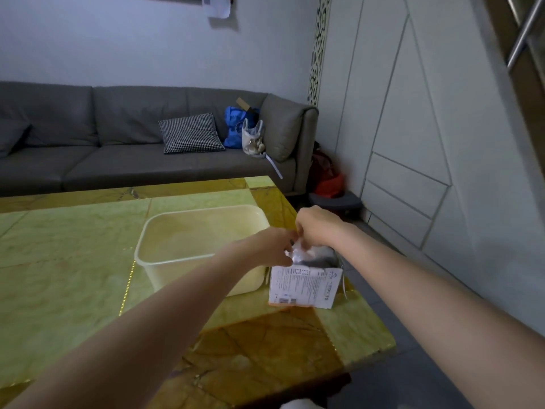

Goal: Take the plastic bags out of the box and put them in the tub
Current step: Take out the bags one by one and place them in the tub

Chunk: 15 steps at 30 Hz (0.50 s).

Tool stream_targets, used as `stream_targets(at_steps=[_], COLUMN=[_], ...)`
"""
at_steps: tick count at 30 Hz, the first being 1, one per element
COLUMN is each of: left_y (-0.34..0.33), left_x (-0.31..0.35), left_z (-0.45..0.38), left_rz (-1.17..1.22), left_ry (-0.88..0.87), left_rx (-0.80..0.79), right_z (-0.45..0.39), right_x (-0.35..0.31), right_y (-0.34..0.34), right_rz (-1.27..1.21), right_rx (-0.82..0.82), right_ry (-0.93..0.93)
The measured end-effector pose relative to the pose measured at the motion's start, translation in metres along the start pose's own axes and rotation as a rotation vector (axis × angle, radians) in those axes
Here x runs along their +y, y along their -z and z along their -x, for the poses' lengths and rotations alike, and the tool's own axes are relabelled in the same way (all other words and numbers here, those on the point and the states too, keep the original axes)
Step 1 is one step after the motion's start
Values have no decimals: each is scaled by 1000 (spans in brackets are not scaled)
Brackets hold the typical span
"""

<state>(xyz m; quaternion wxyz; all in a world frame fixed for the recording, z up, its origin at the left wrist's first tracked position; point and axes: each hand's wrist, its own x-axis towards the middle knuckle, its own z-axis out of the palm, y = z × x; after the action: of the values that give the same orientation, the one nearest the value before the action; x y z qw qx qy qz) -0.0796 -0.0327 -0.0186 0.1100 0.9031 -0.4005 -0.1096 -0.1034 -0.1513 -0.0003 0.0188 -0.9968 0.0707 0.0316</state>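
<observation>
Pinching plastic bags [298, 251] (crumpled) w/ both hands, above box [305, 286], tub [188, 246] beside

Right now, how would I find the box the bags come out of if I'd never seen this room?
Find the green and yellow stone table in front of the grey sofa. Near its right edge, beside the big see-through plastic tub, stands a small white cardboard box. Unlike the tub, it is covered in printed text and barcodes, and both hands pull crinkly plastic bags from its open top.

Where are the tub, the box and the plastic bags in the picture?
tub [177, 258]: head view, on its near rim.
box [303, 286]: head view, on its printed front face.
plastic bags [299, 253]: head view, on the crumpled plastic at the box opening.
</observation>
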Motion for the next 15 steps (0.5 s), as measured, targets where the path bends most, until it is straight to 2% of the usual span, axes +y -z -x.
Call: stream_targets(at_steps=[5,10,13,15], left_y=[1,2,4,6], left_x=[3,-4,-9,-11], left_z=[-5,-8,-9,-6], left_rz=[8,187,424,551], left_ry=[87,192,214,217], left_rx=[114,243,263,213], right_z=[-4,-4,-6,-7], right_x=[-1,0,-1,-1], right_y=[6,16,21,25], right_rz=[-240,-493,-826,-1055], right_rx=[-69,-7,49,86], right_ry=[13,65,109,126])
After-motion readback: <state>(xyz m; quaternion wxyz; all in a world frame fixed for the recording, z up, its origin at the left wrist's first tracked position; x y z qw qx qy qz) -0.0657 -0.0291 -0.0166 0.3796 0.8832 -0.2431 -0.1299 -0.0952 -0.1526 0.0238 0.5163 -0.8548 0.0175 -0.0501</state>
